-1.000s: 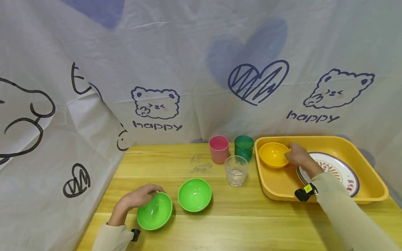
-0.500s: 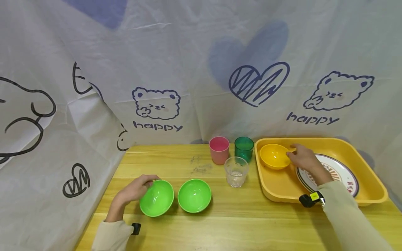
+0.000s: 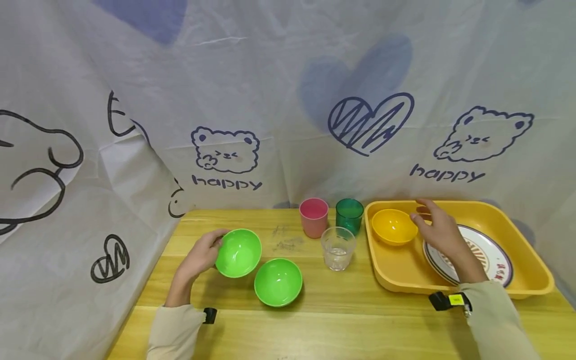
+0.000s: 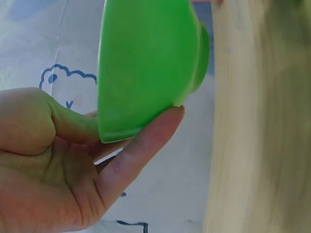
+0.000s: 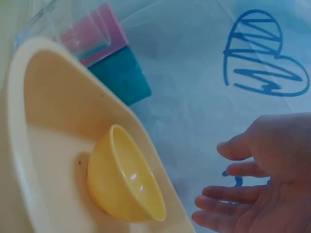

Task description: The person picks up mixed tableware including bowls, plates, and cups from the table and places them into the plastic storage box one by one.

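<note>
Since the earlier frames, the left hand (image 3: 201, 254) has carried the first green bowl (image 3: 238, 253) forward and rightward; the right hand (image 3: 443, 234) has withdrawn from the yellow bowl (image 3: 394, 228). Left hand: thumb and fingers pinch the tilted first green bowl above the wooden table (image 3: 342, 327), near the second green bowl (image 3: 278, 283). Right hand: fingers extended, ungripped. The yellow bowl rests in the yellow tray (image 3: 398, 270).
</note>
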`<state>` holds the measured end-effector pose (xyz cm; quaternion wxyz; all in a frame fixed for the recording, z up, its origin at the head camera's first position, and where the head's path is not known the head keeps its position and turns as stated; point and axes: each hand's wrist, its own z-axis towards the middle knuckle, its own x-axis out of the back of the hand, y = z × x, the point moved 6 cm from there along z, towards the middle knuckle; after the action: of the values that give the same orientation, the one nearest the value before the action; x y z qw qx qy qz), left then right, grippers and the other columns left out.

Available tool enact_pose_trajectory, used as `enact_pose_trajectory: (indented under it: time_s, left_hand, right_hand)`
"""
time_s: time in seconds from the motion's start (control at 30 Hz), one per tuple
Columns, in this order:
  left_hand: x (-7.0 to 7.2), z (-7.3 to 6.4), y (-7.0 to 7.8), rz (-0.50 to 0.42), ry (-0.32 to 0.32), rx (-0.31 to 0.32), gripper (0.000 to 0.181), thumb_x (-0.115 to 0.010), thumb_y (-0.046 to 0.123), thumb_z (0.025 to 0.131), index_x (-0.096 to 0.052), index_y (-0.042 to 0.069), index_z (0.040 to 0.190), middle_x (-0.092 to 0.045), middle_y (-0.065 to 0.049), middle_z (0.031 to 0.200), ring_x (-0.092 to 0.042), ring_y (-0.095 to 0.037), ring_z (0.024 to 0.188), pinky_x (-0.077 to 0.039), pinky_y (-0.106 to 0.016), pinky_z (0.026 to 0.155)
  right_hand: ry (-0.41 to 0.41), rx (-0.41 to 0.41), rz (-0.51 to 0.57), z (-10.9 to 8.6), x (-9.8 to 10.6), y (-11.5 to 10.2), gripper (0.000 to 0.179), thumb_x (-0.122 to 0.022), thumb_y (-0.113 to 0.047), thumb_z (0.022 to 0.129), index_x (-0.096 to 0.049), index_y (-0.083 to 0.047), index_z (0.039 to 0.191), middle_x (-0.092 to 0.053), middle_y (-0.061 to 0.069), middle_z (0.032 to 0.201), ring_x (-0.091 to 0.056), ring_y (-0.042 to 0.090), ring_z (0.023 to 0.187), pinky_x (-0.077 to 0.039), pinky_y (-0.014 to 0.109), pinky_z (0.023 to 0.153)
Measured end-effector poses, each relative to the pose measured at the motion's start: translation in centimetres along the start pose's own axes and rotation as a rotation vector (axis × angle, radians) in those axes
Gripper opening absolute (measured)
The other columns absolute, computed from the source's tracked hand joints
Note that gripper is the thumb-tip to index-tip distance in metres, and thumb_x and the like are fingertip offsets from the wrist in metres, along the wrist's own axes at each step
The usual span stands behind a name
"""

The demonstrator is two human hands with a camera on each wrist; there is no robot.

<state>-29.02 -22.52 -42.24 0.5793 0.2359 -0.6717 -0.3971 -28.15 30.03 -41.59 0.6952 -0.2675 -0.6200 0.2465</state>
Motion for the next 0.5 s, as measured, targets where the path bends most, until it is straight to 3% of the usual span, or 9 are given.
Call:
enact_pose_trajectory:
  time_s: [0.13,0.5]
  left_hand:
    - [-0.4,0.8,0.8,-0.094,0.034,-0.003,0.04,-0.035,-0.001,0.108,-0.048,-0.006,0.146,-0.061,-0.034,0.122,-0.068,-0.032,0.088,-0.062,-0.039,0.06]
    - [-2.8,2.3,3.7,-0.284,0.088,-0.03,0.041,-0.035,0.0,0.109,-0.045,-0.004,0.148,-0.056,-0.034,0.134,-0.067,-0.043,0.1,-0.063,-0.049,0.07]
  right_hand:
    - [0.04,0.07,0.056,-0.6,-0.2,-1.2,0.058,-0.05,-0.023,0.109,-0.031,0.004,0.156,-0.043,0.035,0.149,-0.044,0.055,0.133,-0.043,0.067,0.104]
    - [0.089,0.197,0.214,-2.1,-1.8,-3.7,0.059,-0.058,-0.026,0.107,-0.036,-0.003,0.156,-0.048,0.029,0.148,-0.049,0.049,0.132,-0.044,0.064,0.105]
